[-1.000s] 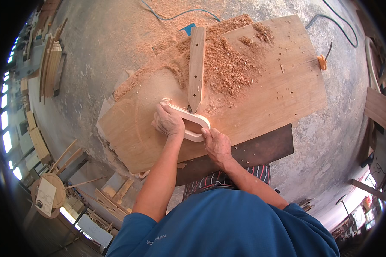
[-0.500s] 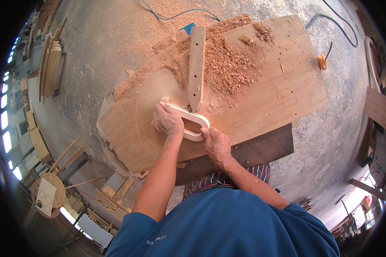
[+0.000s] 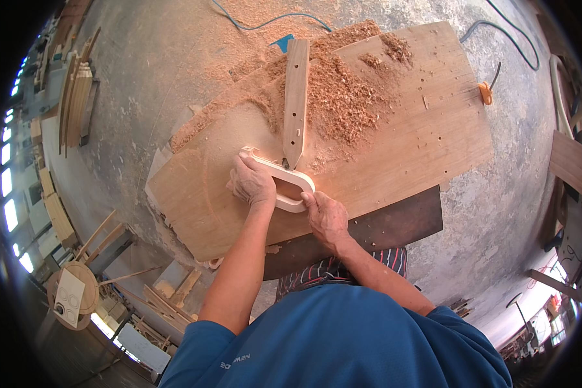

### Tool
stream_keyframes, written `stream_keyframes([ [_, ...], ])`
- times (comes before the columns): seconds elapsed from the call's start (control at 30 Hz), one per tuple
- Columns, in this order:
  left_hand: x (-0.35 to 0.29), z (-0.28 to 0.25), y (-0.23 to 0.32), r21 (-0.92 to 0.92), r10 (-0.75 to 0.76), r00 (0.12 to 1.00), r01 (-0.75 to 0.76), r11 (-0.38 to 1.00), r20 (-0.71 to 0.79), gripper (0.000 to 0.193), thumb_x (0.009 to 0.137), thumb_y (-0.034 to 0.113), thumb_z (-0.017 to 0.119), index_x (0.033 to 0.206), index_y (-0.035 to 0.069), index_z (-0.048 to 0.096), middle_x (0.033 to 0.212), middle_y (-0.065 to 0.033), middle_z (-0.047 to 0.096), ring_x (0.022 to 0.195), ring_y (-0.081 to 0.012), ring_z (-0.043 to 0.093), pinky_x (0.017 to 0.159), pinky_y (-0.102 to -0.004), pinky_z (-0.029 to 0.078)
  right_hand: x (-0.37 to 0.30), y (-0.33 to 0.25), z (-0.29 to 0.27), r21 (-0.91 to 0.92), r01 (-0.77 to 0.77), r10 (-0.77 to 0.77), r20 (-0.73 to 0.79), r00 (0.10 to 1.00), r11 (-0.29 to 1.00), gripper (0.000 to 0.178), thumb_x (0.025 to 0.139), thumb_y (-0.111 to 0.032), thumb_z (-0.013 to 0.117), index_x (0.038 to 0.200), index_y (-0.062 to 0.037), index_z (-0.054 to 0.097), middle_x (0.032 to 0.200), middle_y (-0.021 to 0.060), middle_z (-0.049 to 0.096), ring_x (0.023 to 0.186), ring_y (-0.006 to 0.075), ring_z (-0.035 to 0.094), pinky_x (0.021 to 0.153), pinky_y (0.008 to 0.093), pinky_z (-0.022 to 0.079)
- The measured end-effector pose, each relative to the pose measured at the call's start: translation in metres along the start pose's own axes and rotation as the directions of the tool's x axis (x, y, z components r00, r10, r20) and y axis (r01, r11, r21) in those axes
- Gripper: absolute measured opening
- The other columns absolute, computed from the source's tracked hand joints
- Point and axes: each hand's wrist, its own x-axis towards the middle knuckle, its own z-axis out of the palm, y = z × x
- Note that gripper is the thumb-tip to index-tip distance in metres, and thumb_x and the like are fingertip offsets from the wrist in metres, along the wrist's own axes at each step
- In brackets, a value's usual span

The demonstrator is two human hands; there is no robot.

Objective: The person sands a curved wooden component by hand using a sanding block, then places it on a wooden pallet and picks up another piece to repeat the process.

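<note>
Both of my hands grip a pale wooden oval ring (image 3: 293, 205) with a wide opening through its middle. My left hand (image 3: 253, 182) closes over its left end, with the fingertips partly hidden. At the right end, my right hand (image 3: 327, 216) pinches the rim between thumb and fingers. The ring's far side lies against a small dark metal bit (image 3: 286, 164), which stands at the pointed near tip of a wooden bar (image 3: 295, 90). That bar has several dark holes and lies on a broad wooden board (image 3: 401, 161).
Reddish sawdust and shavings (image 3: 349, 100) heap around the bar and along the board's far edge. A dark panel (image 3: 394, 221) juts out under the near edge. An orange clamp handle (image 3: 485, 94) sits at the right edge, and cables (image 3: 271, 19) cross the floor. Lumber (image 3: 79, 103) is stacked far left.
The wooden ring and both hands have shifted very slightly to the left along the metal bit. Both hands keep their grip.
</note>
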Motion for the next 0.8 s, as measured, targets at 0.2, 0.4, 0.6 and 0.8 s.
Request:
stream_keyframes([
  [0.2, 0.0006, 0.0022, 0.0006, -0.007, -0.004, 1.000, 0.004, 1.000, -0.016, 0.027, 0.103, 0.029, 0.045, 0.099, 0.007, 0.060, 0.085, -0.0160, 0.070, 0.086, -0.0383, 0.066, 0.081, -0.0533, 0.045, 0.0010, -0.0006, -0.0008, -0.003, 0.002, -0.002, -0.001, 1.000, 1.000, 0.046, 0.104, -0.046, 0.052, 0.085, -0.0061, 0.066, 0.077, 0.0245, 0.067, 0.077, 0.0478, 0.065, 0.069, 0.0573, 0.049],
  [0.4, 0.0016, 0.0047, -0.0037, -0.023, 0.009, 0.999, -0.010, 1.000, -0.033, 0.028, 0.103, 0.030, 0.045, 0.099, 0.007, 0.060, 0.086, -0.0166, 0.070, 0.086, -0.0386, 0.066, 0.082, -0.0533, 0.045, 0.0005, -0.0045, -0.0018, -0.016, -0.010, 0.011, 0.007, 1.000, 1.000, 0.046, 0.104, -0.047, 0.052, 0.086, -0.0069, 0.066, 0.078, 0.0241, 0.067, 0.078, 0.0472, 0.065, 0.069, 0.0569, 0.049],
  [0.6, 0.0025, 0.0023, -0.0025, -0.022, -0.024, 1.000, 0.024, 0.999, 0.013, 0.028, 0.103, 0.029, 0.044, 0.102, 0.007, 0.060, 0.089, -0.0177, 0.070, 0.086, -0.0397, 0.066, 0.085, -0.0533, 0.045, 0.0009, -0.0051, -0.0024, -0.020, -0.011, 0.012, 0.016, 1.000, 1.000, 0.047, 0.104, -0.048, 0.051, 0.087, -0.0073, 0.066, 0.078, 0.0235, 0.067, 0.078, 0.0465, 0.066, 0.070, 0.0568, 0.049],
  [0.8, 0.0038, 0.0024, -0.0033, -0.021, -0.041, 0.999, 0.041, 0.999, 0.021, 0.028, 0.103, 0.030, 0.044, 0.105, 0.007, 0.060, 0.089, -0.0188, 0.070, 0.085, -0.0412, 0.065, 0.086, -0.0533, 0.045, 0.0015, -0.0052, -0.0019, -0.026, 0.000, 0.001, 0.018, 1.000, 1.000, 0.048, 0.104, -0.049, 0.050, 0.085, -0.0070, 0.065, 0.077, 0.0233, 0.067, 0.077, 0.0469, 0.065, 0.069, 0.0570, 0.049],
])
